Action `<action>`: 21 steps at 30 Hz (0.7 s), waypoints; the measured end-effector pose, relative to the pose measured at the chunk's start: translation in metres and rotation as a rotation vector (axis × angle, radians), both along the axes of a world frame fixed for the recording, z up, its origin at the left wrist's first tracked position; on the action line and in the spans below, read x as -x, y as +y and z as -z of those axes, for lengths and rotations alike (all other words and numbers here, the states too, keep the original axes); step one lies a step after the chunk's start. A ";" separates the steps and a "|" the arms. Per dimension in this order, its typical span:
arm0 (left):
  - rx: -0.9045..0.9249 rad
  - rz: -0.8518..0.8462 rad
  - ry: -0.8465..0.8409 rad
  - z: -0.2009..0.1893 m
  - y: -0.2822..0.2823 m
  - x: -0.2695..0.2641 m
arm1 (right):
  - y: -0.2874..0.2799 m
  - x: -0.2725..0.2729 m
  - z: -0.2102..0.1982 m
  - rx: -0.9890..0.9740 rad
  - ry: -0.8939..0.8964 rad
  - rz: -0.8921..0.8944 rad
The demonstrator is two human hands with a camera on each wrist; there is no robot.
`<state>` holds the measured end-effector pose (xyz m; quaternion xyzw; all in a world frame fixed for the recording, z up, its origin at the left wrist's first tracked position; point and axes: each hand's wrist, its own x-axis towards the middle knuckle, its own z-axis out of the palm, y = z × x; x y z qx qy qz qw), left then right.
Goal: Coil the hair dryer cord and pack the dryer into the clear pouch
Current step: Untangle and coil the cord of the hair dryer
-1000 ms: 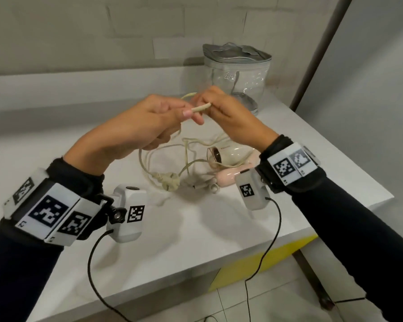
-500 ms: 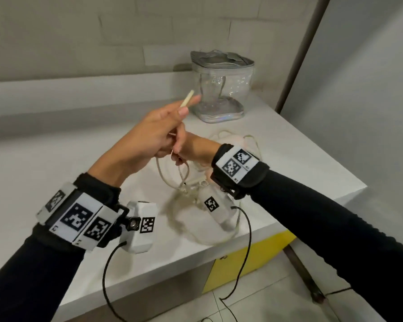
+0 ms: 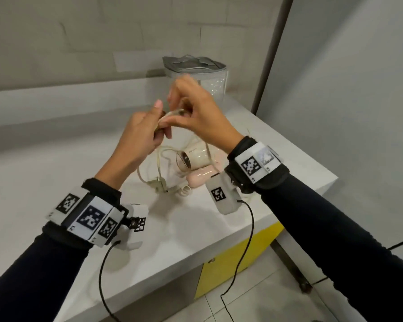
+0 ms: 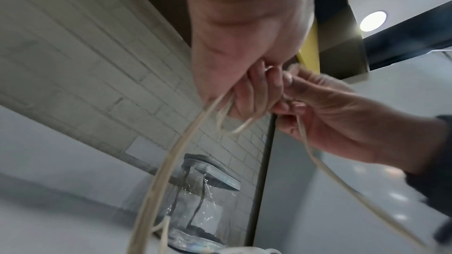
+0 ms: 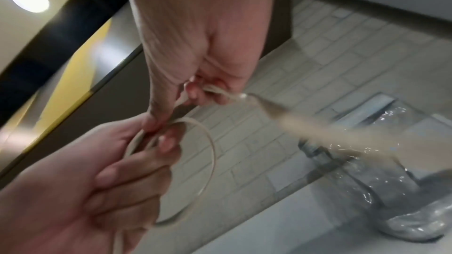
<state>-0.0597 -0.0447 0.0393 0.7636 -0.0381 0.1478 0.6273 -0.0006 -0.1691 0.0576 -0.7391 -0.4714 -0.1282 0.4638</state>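
Observation:
A cream and pink hair dryer (image 3: pixel 196 156) lies on the white table (image 3: pixel 56 173), nozzle facing left. Its cream cord (image 3: pixel 159 156) runs up from the table to both hands, and the plug (image 3: pixel 158 184) lies in front of the dryer. My left hand (image 3: pixel 147 126) grips loops of the cord (image 4: pixel 227 123) above the dryer. My right hand (image 3: pixel 196 110) pinches the cord (image 5: pixel 210 154) right beside the left hand's fingers. The clear pouch (image 3: pixel 215 75) with a grey zipped top stands upright at the table's back, behind my hands.
A grey tiled wall (image 3: pixel 79 43) and a raised ledge (image 3: pixel 56 103) run behind the table. The table's right edge (image 3: pixel 312 163) drops off to a tiled floor, with a yellow panel (image 3: pixel 230 256) under the front edge. Black cables hang from both wrist cameras.
My right hand came up from below the left hand and now pinches the cord beside the left fingers. The left hand holds a further loop. The head view shifted.

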 end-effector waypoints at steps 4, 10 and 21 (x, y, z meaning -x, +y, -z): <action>0.112 0.040 -0.019 0.002 -0.005 0.002 | 0.002 -0.012 -0.002 0.210 0.171 -0.066; 0.085 0.097 0.049 0.001 0.003 0.003 | -0.001 -0.026 -0.007 0.228 0.339 -0.236; 0.368 0.387 0.158 -0.027 0.006 -0.002 | -0.015 -0.029 0.009 0.256 0.451 -0.009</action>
